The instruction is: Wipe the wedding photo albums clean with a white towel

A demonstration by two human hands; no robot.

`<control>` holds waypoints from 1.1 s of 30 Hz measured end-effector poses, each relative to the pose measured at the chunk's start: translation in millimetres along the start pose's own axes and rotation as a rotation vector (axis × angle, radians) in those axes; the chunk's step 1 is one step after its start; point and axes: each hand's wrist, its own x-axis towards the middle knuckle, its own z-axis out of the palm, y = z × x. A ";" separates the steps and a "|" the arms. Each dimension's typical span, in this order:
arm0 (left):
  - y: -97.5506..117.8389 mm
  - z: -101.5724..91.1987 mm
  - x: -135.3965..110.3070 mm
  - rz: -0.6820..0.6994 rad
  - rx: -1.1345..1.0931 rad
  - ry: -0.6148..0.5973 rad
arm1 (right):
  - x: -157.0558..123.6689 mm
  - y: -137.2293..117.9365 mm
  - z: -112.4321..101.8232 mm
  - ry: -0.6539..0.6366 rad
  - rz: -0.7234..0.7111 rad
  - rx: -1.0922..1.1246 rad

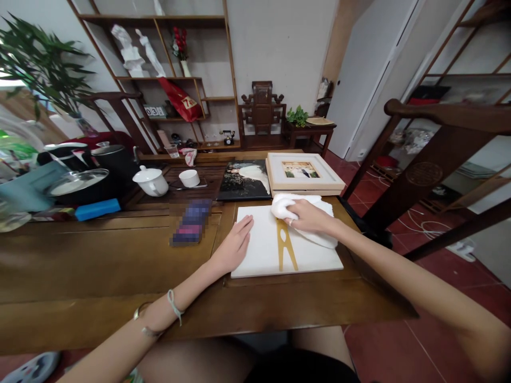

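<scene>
A white flat album or board (pixel 263 250) with a gold mark lies on the wooden table (pixel 99 266) in front of me. My left hand (pixel 235 242) rests flat on its left edge, fingers stretched out. My right hand (pixel 309 217) presses a bunched white cloth (pixel 287 206) onto the board's upper right part, fingers closed over it. More of the cloth trails under my right wrist.
Behind the board stand a framed photo box (pixel 303 173) and a dark photo print (pixel 245 181). A blurred dark object (pixel 191 221), white teapot (pixel 151 182), cup (pixel 189 178), pots (pixel 80 183) and blue block (pixel 98 209) sit left. A wooden chair (pixel 439 159) stands right.
</scene>
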 end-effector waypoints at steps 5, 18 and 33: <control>-1.3 1.2 0.4 0.006 -0.007 0.006 | -22.6 -33.8 8.9 -0.038 -0.185 -0.113; -0.2 0.8 0.6 0.012 -0.001 0.008 | -59.5 -67.9 3.5 -0.018 -0.152 0.171; 0.5 -1.9 0.7 0.015 -0.006 -0.015 | -49.7 -117.3 16.9 -0.134 -0.334 -0.154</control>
